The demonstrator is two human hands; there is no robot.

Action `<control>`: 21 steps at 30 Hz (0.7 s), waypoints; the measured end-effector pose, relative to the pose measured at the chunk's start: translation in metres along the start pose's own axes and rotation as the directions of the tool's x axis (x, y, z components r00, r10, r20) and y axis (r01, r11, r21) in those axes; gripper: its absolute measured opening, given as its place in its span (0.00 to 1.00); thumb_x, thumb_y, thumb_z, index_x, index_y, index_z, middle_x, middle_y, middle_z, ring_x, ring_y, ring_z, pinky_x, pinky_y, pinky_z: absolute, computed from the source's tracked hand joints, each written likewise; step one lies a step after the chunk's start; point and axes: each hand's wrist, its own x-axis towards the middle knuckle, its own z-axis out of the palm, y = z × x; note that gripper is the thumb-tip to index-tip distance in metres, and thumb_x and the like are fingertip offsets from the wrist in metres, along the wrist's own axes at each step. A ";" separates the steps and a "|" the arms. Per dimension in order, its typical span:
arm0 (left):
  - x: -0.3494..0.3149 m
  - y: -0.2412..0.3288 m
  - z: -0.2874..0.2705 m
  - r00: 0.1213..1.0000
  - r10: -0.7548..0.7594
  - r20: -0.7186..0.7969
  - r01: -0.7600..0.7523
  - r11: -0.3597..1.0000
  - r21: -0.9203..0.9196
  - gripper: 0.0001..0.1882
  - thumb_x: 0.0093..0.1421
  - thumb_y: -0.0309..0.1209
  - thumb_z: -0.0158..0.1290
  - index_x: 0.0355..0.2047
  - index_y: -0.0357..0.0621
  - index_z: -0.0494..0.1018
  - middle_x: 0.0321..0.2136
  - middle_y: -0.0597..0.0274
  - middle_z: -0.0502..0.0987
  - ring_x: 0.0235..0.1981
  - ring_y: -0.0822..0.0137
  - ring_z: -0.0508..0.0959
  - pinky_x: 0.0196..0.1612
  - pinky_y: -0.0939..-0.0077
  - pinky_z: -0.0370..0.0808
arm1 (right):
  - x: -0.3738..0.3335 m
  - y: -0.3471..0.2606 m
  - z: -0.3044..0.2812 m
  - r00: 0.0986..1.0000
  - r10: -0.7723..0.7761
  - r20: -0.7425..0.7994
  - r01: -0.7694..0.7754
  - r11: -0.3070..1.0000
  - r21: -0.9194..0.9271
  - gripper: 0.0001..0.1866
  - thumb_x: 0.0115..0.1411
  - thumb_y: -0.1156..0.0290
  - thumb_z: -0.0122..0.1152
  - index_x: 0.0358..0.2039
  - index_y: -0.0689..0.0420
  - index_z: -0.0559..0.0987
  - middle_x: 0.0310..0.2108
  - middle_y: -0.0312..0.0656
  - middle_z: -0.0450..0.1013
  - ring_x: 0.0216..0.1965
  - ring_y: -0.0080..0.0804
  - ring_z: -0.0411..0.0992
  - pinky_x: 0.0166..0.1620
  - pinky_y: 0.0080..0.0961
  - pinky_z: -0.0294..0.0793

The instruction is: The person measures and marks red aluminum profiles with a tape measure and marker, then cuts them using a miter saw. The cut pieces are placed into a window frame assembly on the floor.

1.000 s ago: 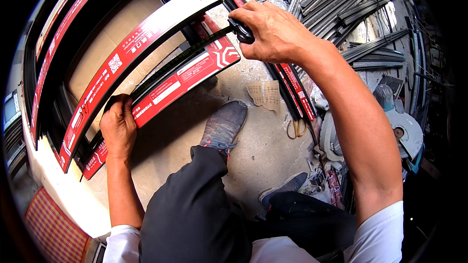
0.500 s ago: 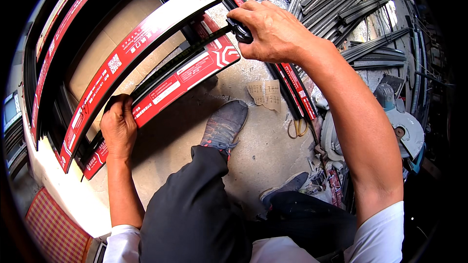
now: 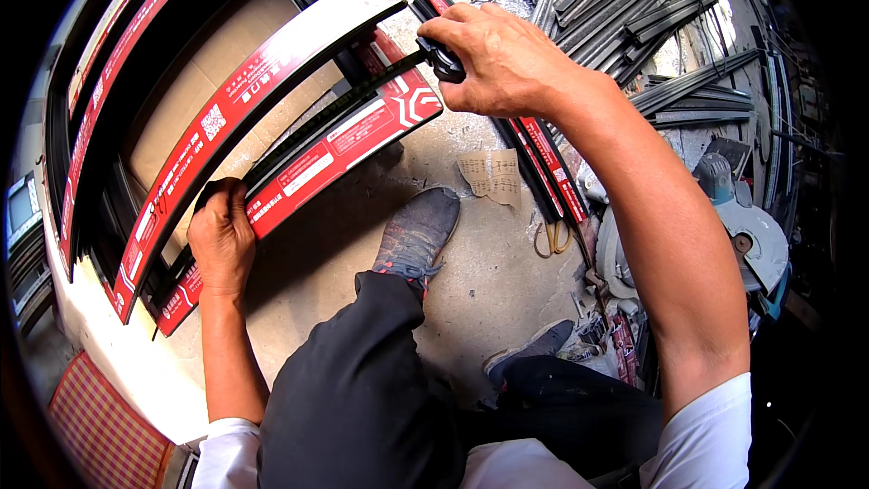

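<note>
My right hand (image 3: 502, 59) is closed around a black tape measure (image 3: 441, 60) beside the right end of a red-filmed black profile (image 3: 344, 140). From the case a dark tape blade (image 3: 353, 93) runs leftward along that profile's upper edge. My left hand (image 3: 220, 234) is closed at the profile's left part, fingers over its upper edge near the blade's far stretch. Whether those fingers pinch the blade or only the profile is hidden. Just behind lies another curved red-filmed profile (image 3: 213, 122), with more stacked farther left.
Cut black profiles (image 3: 625, 18) lie piled at the far right. An angle grinder (image 3: 738, 226) sits on the right, near scissors (image 3: 552, 237) and a red-filmed profile (image 3: 548, 163). A torn cardboard piece with writing (image 3: 490, 175) lies by my shoe (image 3: 418, 226). A checked cloth (image 3: 107, 412) is lower left.
Both hands keep their places and grips. The view has shifted only very slightly; the tape measure and profiles stay put.
</note>
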 end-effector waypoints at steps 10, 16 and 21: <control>0.000 0.001 -0.001 1.000 -0.004 0.004 0.004 1.000 -0.012 0.04 0.70 0.28 0.58 0.38 0.41 0.79 0.33 0.48 0.84 0.33 0.44 0.84 0.38 0.60 0.80 | 0.001 -0.001 -0.001 0.999 0.016 0.029 -0.016 1.000 0.009 0.29 0.54 0.56 0.75 0.55 0.53 0.80 0.53 0.48 0.76 0.56 0.53 0.75 0.59 0.49 0.77; 0.000 0.001 -0.001 1.000 -0.006 0.009 0.006 1.000 -0.004 0.03 0.69 0.27 0.58 0.38 0.41 0.79 0.34 0.48 0.84 0.33 0.45 0.85 0.38 0.61 0.80 | 0.000 0.001 0.002 1.000 0.000 0.001 0.000 1.000 -0.005 0.29 0.54 0.55 0.74 0.54 0.53 0.80 0.53 0.49 0.76 0.56 0.54 0.75 0.59 0.49 0.78; 0.000 0.001 -0.001 1.000 0.001 0.007 -0.001 1.000 0.004 0.03 0.69 0.27 0.58 0.39 0.41 0.79 0.34 0.48 0.84 0.34 0.45 0.85 0.39 0.61 0.80 | 0.000 0.000 0.000 1.000 0.006 0.014 -0.006 1.000 -0.006 0.29 0.55 0.53 0.73 0.53 0.53 0.80 0.53 0.49 0.76 0.56 0.55 0.75 0.58 0.50 0.78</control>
